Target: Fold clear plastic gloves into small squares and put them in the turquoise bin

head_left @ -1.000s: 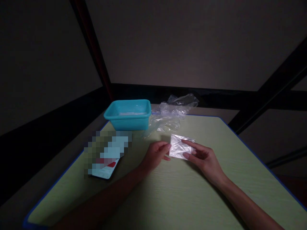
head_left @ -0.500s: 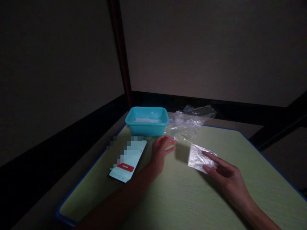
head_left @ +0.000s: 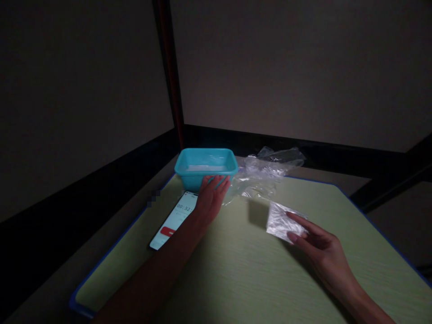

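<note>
My right hand [head_left: 319, 247] pinches a folded plastic bag [head_left: 280, 220], a flat, shiny, crinkled square, between thumb and fingers. It is held over the right half of the table, with its shadow to the left. My left hand [head_left: 212, 195] has its fingers stretched out in front of a turquoise plastic basin [head_left: 192, 181]. Its fingertips overlap the basin's front wall; whether they touch it I cannot tell. Something whitish lies inside the basin. Partly behind my left forearm is a phone [head_left: 168, 225] with a lit timer screen.
Loose clear plastic bags [head_left: 263, 168] lie crumpled at the table's back edge, right of the basin. The pale green table [head_left: 243, 270] has a blue rim. Dim walls with dark beams [head_left: 216, 135] stand close behind and to the left.
My left hand has moved left and forward, up to the basin's front, and its forearm now covers part of the phone. My right hand with the folded bag has hardly moved.
</note>
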